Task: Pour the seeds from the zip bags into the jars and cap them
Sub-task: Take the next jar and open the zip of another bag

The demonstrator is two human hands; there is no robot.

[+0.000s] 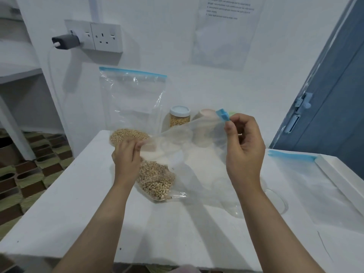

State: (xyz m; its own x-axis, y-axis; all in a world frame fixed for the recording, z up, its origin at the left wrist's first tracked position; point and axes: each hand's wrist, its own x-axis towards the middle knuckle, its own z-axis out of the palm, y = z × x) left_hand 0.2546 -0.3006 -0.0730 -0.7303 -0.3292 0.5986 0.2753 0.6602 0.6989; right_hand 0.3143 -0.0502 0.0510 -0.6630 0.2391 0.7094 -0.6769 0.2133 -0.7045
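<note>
Zip bag point(177, 154) of black-eyed beans point(156, 179) rests on the white table point(78, 203), mouth raised. Left hand point(126, 161) pinches one top edge; right hand point(243, 152) pinches the blue zip slider point(223, 115). Capped jar point(179, 119) stands behind.

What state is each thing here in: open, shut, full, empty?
Held zip bag: seeds inside, blue slider at one end.
Left hand: pinches the bag's edge.
Right hand: pinches the slider end.
Jar: capped, full of seeds.
Standing bag: zipped shut, seeds at bottom.
Flat bag: looks empty.
</note>
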